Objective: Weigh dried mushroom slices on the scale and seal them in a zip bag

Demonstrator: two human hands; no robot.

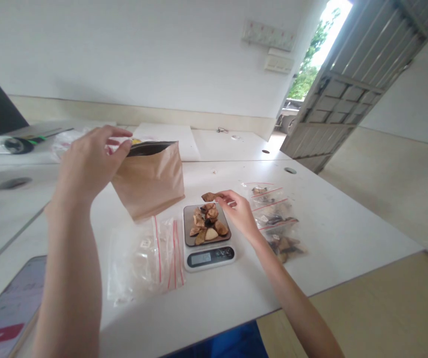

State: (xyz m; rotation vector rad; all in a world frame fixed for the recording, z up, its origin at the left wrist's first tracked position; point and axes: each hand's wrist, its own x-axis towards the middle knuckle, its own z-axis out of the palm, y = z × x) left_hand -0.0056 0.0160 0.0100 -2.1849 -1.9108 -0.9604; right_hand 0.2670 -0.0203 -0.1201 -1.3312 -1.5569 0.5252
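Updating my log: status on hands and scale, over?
Left hand at mouth of paper bag. Right hand pinching brown piece near scale. More pieces atop it. Plastic bags beside scale.

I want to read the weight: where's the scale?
In the head view, the scale sits below centre on the table, just right of the clear bags, near the right hand.

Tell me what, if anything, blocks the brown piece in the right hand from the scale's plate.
Nothing visible stands between them: the right hand holds the brown piece near the far edge of the plate. Other pieces cover much of its middle.
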